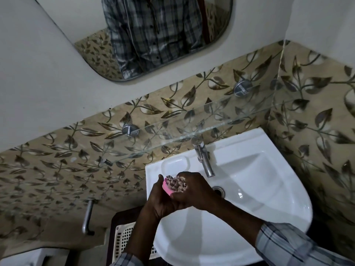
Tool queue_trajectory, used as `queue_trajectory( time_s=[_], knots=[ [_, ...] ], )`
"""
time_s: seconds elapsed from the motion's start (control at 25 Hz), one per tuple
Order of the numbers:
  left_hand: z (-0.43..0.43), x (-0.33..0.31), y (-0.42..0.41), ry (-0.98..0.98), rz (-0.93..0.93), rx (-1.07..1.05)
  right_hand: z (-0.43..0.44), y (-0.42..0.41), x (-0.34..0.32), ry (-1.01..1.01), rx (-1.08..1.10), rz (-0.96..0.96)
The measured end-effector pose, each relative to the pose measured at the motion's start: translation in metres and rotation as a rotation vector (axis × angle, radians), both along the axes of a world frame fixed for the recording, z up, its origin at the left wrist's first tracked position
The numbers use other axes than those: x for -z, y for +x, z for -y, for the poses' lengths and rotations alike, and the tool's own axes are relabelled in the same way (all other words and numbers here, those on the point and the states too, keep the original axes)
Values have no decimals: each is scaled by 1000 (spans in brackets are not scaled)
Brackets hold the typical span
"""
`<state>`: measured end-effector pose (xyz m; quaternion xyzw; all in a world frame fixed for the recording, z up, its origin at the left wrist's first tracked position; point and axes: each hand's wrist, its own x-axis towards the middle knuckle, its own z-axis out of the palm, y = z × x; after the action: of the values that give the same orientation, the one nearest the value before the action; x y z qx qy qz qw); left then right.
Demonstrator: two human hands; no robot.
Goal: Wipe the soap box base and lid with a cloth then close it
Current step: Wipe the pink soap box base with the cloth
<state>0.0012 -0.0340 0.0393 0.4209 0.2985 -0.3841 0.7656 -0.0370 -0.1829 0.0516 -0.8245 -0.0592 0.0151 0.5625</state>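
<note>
Pink soap box (165, 187) gripped in left hand (157, 198), right hand (192, 191) presses cloth (175, 182) on.

A white ceramic wash basin (249, 189) stood against the leaf-patterned tiled wall, a chrome tap (203, 156) mounted at its back edge beside a moulded soap recess (175, 164) near its back left corner.

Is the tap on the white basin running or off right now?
Off. No water falls from the spout of the chrome tap, and the white ceramic basin below it shows no stream.
</note>
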Motion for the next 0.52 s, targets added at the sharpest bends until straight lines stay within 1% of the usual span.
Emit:
queue_trajectory(
  time_s=[0.04, 0.08, 0.16, 0.2, 0.24, 0.28, 0.36, 0.4, 0.44, 0.48, 0.52],
  knots=[
    [-2, -6, 8, -27, -6, 26, -2, -8, 7, -3, -53, 114],
    [-3, -10, 13, -46, -7, 43, 0, -14, 14, -28, -103, 270],
    [-4, -15, 14, -117, -43, 68, 19, -14, 29, -232, -234, 600],
    [-3, -18, 12, -140, -42, 96, 34, -7, 36, -332, -302, 710],
    [-2, -18, 11, -140, -23, 136, 49, 2, 41, -389, -314, 744],
    [2, -18, 9, -125, -4, 146, 57, 7, 42, -390, -273, 692],
    [10, -17, 7, -113, 33, 84, 49, 4, 40, -347, -194, 555],
    [14, -15, 6, -108, 42, 49, 42, -3, 42, -331, -199, 582],
    [17, -14, 5, -107, 44, 30, 39, -8, 45, -344, -241, 648],
    [19, -13, 3, -105, 50, 34, 40, -10, 48, -363, -287, 717],
    [20, -14, 2, -103, 63, 55, 47, -8, 46, -350, -282, 762]
  ],
)
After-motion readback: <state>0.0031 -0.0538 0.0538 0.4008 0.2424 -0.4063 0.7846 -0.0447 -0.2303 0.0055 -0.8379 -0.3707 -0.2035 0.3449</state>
